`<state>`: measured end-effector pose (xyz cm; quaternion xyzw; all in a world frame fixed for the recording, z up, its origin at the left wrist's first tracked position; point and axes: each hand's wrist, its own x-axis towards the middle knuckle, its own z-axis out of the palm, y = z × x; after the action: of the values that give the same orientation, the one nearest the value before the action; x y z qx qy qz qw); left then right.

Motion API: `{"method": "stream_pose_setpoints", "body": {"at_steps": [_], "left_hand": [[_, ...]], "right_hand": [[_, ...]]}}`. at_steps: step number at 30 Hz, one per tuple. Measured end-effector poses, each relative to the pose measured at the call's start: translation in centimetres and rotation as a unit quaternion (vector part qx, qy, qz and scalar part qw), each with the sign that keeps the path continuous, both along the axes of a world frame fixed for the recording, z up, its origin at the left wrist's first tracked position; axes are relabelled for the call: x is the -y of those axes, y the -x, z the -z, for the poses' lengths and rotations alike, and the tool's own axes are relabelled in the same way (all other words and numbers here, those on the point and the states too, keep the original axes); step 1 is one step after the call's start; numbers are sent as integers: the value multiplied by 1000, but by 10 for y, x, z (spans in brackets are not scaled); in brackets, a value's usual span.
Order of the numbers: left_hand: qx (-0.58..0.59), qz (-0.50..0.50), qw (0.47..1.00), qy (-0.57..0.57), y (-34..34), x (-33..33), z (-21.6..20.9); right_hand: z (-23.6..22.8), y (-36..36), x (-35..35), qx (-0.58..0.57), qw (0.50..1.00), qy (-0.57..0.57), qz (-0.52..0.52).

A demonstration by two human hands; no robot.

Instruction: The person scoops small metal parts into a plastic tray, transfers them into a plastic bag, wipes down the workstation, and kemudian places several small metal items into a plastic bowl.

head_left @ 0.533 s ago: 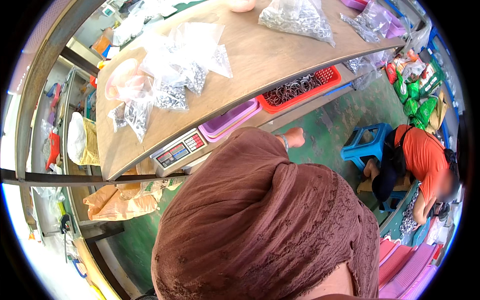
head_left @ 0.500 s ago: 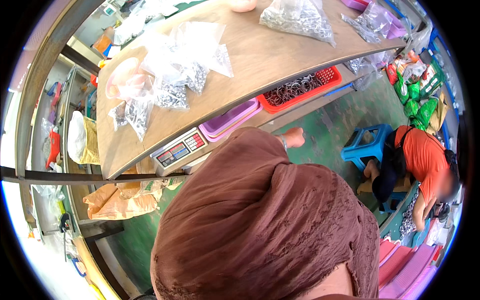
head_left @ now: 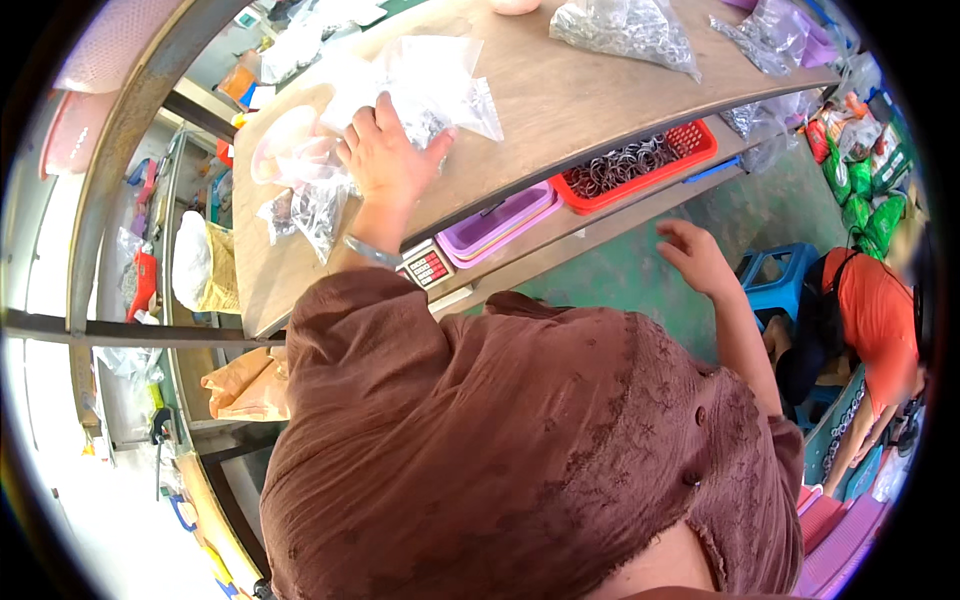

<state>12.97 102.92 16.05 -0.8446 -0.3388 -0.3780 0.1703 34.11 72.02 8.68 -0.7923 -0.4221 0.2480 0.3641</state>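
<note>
My left hand (head_left: 388,160), with a bangle on its wrist, reaches over the wooden table with its fingers spread. Beneath it lie clear plastic bags of small metal parts (head_left: 425,122); whether the fingertips touch them I cannot tell. Closer to the table's left end are a smaller bag of parts (head_left: 320,215) and a pale pink bowl (head_left: 284,143). Off the table's front edge, my right hand (head_left: 697,260) hangs in the air above the green floor, its fingers loosely bent and apart, holding nothing.
Under the tabletop (head_left: 540,110) stand a red basket of metal rings (head_left: 640,192), purple trays (head_left: 500,228) and a scale with a keypad (head_left: 428,266). A large bag of metal parts (head_left: 628,35) lies farther back. At right, a person in orange (head_left: 872,320) bends beside a blue stool (head_left: 778,280).
My left hand has moved up and left, from below the table's front edge to over the bags. My right hand has come into view. The whole scene has shifted slightly right.
</note>
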Motion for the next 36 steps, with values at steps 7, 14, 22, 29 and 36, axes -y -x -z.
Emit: {"method": "stream_pose_setpoints", "body": {"at_steps": [7,14,22,29,36], "left_hand": [[-107,4,993,44,-2,-49,3],[-79,49,996,17,-7,-81,-23],[3,142,964,224,-8,-98,-36],[-8,168,906,389,-52,-86,-62],[50,219,807,546,-66,-74,-64]], "right_hand": [[-40,15,-126,168,970,-92,-153],[-35,46,-265,250,965,-49,-66],[-14,10,-305,50,979,-146,-135],[-35,-3,-301,-252,930,-181,-195],[-31,20,-327,-104,976,-108,-157]]}}
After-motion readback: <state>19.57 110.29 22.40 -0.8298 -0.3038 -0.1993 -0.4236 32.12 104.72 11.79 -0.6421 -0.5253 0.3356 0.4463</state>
